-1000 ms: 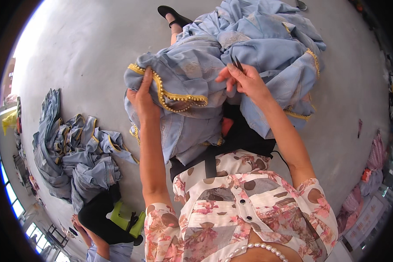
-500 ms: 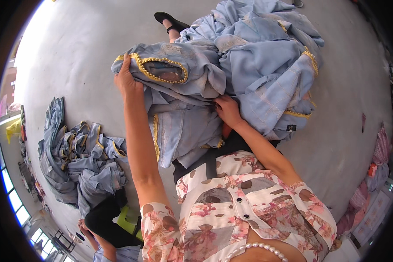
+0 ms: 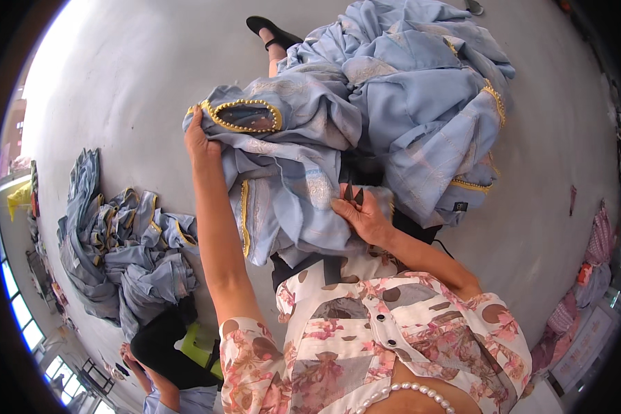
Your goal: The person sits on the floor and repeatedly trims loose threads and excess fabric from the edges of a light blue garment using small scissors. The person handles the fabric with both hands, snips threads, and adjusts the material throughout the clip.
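Observation:
A light blue garment with silvery woven patterns lies across my lap. My left hand is closed on its far left edge, beside an oval opening lined with gold beaded trim. Close to my waist, my right hand is curled around small dark thread snips, whose two pointed blades stick out apart beyond the fingers. Its thumb touches a fold of the cloth; whether it also pinches the fabric, I cannot tell. The snips' handles are hidden in the palm.
More blue garments with gold edging are heaped at the right of my lap, reaching the grey floor. Another pile lies at left, by a seated person in black trousers. Pink checked cloth hangs far right.
My right hand has come out of the folds and moved nearer my body, so the snips' blades now show. My left hand keeps its hold; the beaded opening has tilted and shifted slightly left.

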{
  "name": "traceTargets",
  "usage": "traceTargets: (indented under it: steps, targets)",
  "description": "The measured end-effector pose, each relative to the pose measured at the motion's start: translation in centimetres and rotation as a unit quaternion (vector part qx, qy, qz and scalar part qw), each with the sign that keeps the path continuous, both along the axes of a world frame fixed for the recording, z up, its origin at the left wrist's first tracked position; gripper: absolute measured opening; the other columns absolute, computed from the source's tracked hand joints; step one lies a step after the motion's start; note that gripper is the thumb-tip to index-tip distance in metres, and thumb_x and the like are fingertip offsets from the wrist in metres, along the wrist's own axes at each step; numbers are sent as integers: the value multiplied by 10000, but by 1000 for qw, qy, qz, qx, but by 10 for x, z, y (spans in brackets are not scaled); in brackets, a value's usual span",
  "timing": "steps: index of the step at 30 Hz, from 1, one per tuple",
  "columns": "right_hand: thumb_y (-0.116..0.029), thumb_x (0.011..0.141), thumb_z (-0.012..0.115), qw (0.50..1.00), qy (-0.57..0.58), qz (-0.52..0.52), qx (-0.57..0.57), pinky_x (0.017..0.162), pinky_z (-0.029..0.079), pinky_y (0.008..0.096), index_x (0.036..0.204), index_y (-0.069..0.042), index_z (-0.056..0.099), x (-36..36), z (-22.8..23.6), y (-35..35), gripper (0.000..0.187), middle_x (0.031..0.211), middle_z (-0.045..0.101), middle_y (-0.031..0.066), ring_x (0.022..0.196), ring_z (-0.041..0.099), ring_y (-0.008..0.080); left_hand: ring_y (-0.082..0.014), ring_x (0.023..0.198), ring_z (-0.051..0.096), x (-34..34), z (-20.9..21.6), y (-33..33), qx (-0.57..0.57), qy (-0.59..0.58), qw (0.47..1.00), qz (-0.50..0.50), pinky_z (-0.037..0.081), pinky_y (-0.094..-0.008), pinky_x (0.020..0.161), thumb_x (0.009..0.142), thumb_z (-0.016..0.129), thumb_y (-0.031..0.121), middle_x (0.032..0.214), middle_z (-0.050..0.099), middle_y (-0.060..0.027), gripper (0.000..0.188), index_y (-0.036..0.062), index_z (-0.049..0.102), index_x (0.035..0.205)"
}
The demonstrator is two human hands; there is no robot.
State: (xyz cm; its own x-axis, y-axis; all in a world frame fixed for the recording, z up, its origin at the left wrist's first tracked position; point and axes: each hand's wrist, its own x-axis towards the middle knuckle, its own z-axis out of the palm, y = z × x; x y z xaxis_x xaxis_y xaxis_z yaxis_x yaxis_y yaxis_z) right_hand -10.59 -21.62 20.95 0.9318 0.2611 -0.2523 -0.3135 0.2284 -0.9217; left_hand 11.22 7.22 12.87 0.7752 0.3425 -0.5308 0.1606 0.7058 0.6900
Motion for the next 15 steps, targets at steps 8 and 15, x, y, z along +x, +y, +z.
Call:
traceTargets:
  steps: [8,15]
  targets:
    - [-262,934,570,956,189,-80,211,475,428,193,864,-112,586,75,6,-7,167,723,598,-14,574,562,71,-215,921,610,-77,79,-52,578,-140,804,15,486,-327,782,826,707,151,1093,623,-124,310,9,590,1075]
    - [-299,981,476,994,84,49,42,590,477,232,1097,-13,598,146,-7,35,332,956,684,99,737,634,108,-302,966,592,-195,89,-110,654,-385,609,-229,477,-373,831,713,729,99,1067,626,-126,338,52,606,1025]
